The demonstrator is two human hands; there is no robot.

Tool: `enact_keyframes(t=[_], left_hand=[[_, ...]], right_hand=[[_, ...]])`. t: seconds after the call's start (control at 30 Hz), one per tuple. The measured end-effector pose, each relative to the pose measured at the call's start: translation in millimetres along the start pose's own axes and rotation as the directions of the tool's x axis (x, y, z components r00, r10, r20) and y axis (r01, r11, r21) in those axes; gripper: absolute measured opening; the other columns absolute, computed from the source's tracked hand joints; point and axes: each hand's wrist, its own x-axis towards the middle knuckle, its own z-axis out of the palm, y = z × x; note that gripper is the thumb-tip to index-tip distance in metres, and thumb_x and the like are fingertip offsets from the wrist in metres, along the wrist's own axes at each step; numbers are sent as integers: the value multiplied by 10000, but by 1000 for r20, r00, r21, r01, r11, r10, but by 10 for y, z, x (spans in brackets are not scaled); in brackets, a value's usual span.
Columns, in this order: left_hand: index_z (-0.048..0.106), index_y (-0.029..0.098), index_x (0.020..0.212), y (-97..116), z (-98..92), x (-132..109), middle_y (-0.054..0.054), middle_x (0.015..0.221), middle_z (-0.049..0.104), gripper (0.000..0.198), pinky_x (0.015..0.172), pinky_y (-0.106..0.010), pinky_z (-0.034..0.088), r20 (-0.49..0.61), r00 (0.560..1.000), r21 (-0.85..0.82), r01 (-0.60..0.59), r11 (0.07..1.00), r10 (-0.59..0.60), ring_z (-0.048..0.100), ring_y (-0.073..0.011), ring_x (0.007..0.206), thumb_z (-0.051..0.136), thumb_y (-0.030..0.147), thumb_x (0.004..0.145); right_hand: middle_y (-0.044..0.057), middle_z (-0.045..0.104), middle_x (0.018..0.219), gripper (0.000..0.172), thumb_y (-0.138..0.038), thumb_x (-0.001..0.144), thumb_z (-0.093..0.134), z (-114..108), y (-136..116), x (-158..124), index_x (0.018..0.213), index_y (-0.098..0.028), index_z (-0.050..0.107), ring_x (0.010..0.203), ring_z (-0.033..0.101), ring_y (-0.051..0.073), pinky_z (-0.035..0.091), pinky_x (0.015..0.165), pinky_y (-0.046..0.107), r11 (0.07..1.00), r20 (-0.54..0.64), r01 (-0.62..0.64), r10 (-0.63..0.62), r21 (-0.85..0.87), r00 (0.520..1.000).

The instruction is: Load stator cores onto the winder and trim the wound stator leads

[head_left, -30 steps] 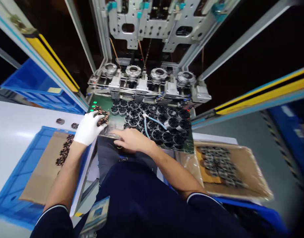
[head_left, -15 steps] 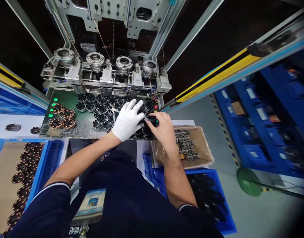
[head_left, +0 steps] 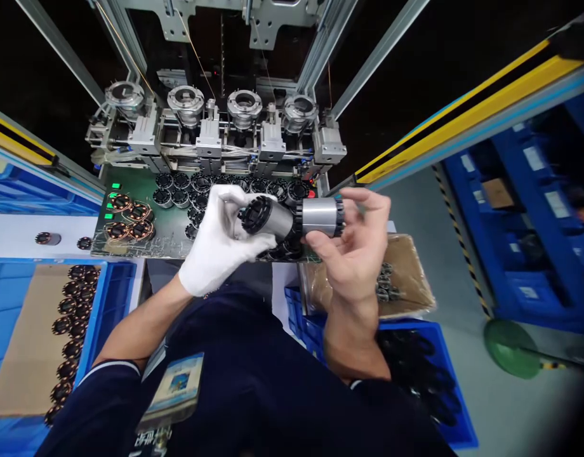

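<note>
- Currently I am watching both hands holding their parts up in the air above the front edge of the green bench plate (head_left: 168, 231), clear of everything lying on it, probably so that the two ends can be brought together unhindered.
- I am seeing the left hand (head_left: 220, 244), in a white glove, wrapping its fingers from below around the tilted cylinder (head_left: 268, 219); the glove is likely sparing the metal from fingerprints.
- The right hand (head_left: 356, 247), bare, is pinching the level cylinder (head_left: 320, 216) between thumb and fingertips, and the bare skin is perhaps giving it a finer feel.
- Both cylinders are meeting end to end between the hands; I cannot tell whether they are joined or only touching.
- Each is showing a smooth grey metal body with black toothed rims, the tilted one turning its dark open end toward the camera.
- Behind them, black ring parts (head_left: 187, 190) are crowding the plate, with copper-wound stators (head_left: 130, 219) lying at its left end.
- Further back, four round fixtures (head_left: 244, 105) are standing in a row.
</note>
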Motion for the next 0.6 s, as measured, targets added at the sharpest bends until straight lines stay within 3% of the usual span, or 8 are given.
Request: enact_keyframes(t=[0.07,0.13,0.3,0.37,0.47,0.6], left_hand=[[513,359,1475,146,-67,-44,-87,1456,734,717,930,-398,710,56,995,-79,-79,994,83,795,-291,1268,960,495,932],[529,346,1558,234,-121,-90,-114,1521,710,753,1050,-476,709,80,987,-48,-133,990,136,761,-346,1380,937,533,953],[585,353,1426,225,-256,-206,-86,1523,721,546,1154,-498,673,-73,976,-38,-209,977,206,747,-317,1425,904,485,1003],[554,378,1504,187,-349,-228,-86,1519,729,664,1177,-521,661,-111,961,-21,-256,967,252,742,-322,1435,936,493,973],[553,372,1576,151,-504,-259,-105,1554,713,798,1216,-554,640,-80,956,1,-281,960,280,717,-339,1471,987,495,917],[685,316,1252,117,-635,-324,-79,1584,689,410,1251,-559,610,-104,954,-32,-285,958,280,673,-315,1512,964,342,953]], right_hand=[[55,710,1179,699,-630,888,947,123,-146,25,1469,-421,618,896,750,276,721,733,463,994,48,-13,7,108,999],[48,713,1178,659,-644,888,946,249,-250,48,1453,-457,664,899,753,290,742,740,485,989,80,-16,4,147,997],[30,735,1225,622,-626,828,1002,539,-357,97,1377,-513,732,908,778,297,773,751,487,980,172,3,-38,198,984],[28,739,1246,610,-639,814,1004,626,-345,108,1357,-532,749,900,780,299,777,741,495,977,194,-15,-27,213,981],[32,742,1216,578,-654,816,992,724,-293,109,1335,-535,766,884,767,301,768,706,493,971,204,-84,37,223,978],[46,736,1157,593,-597,810,1015,835,-243,115,1343,-492,777,797,731,267,723,616,431,954,241,-131,64,270,968]])
